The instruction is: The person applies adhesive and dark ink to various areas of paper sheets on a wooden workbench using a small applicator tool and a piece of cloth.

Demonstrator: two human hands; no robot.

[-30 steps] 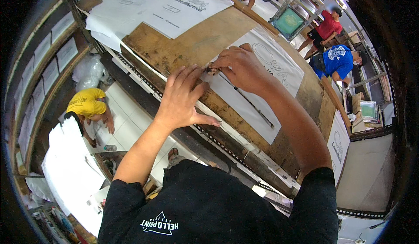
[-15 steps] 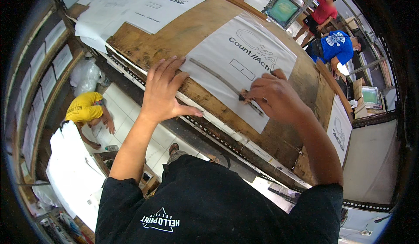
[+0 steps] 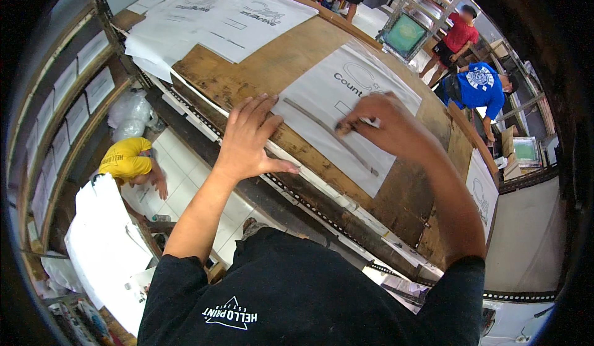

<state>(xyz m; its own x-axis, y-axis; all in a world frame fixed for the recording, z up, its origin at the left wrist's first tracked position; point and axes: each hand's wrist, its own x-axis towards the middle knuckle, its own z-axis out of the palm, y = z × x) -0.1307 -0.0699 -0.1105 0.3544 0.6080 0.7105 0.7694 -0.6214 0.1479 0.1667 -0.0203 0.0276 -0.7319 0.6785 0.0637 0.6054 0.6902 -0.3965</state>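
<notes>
Single head view, fisheye, looks steeply down, close over wooden table; rim bends edges.

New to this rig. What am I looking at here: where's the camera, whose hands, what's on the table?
There is no machine here: a person works with two bare hands. The single picture comes from a wide fisheye camera worn on their head, looking down, so straight edges curve near the rim and their forearms enter from below.

In front of them is a long wooden table. A white printed sheet lies on it, with a straight ruler laid slanting across. The left hand is spread flat at the sheet's near edge, pressing down. The right hand grips a small dark tool against the sheet; it is too small to identify. More printed sheets lie further along the table.

Other people are nearby: one in yellow low on the floor to the left, one in blue and one in red at the upper right.
</notes>
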